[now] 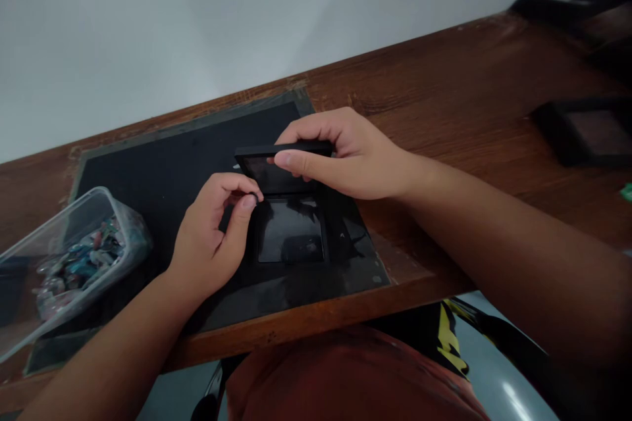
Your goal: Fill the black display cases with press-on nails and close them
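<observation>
A thin black frame [266, 174] with a dark see-through pane is tilted up over the mat. My right hand [340, 154] grips its upper edge, thumb on the near face and fingers behind. Directly below lies a second black frame [291, 237] with a glossy pane, flat on the dark mat [197, 145]. Whether the two frames are hinged together, I cannot tell. My left hand [217, 230] is closed in a pinch at the left end, where the frames meet. A small dark bit shows between its thumb and forefinger, too small to name.
At the left stands a clear plastic tub [133, 237] with several small shiny packets [83, 263] inside. Another black frame [582, 131] lies on the wooden table [419, 92] at the right, with blurred dark objects [573, 6] behind it. A pale wall [197, 26] rises behind.
</observation>
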{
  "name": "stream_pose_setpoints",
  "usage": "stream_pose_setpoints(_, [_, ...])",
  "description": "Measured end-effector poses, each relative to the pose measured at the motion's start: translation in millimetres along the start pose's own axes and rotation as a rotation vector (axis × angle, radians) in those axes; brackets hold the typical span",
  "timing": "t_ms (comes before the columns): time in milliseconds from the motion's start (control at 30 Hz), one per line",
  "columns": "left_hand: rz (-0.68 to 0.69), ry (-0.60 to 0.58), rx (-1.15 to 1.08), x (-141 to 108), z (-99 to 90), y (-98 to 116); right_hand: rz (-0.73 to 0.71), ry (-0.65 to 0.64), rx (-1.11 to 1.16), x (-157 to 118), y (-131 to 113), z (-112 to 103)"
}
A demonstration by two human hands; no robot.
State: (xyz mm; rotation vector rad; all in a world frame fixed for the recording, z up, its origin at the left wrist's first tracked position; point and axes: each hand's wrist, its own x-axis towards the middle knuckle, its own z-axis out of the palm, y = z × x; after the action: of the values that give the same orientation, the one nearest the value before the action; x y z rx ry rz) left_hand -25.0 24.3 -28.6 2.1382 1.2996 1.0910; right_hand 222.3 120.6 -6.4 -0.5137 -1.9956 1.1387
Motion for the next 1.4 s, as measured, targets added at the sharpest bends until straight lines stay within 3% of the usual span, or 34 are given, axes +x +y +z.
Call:
stream_pose_setpoints(167, [0.013,-0.024,-0.025,3.7,0.4,0.5,0.018,-0.006,-0.013,0.3,-2.6,0.7])
stream_pose_setpoints(400, [-0.113,-0.044,-0.096,1.1,-1.4,3.5,0.030,-0.005,-0.035,0.5,-3.9,0.1])
stream_pose_setpoints(633, [0.140,-0.155,0.075,13.6,-8.6,3.2,0.008,0.006,-0.033,-0.2,-3.8,0.3])
stream_pose_setpoints(1067, [0.072,-0.199,0.260,13.1,-18.3,-0.7,-0.036,-0.018,-0.115,0.0,-5.0,-2.0])
stream_pose_setpoints(1267, [0.044,-0.128,0.350,13.1,-21.7,12.9,-0.056,-0.025,-0.152,-1.1,-5.3,-2.5])
stream_pose_setpoints(1400, [0.134,-0.249,0.442,14.5,-19.7,15.5,-0.036,-0.022,-0.146,-1.2,-6.0,-2.3])
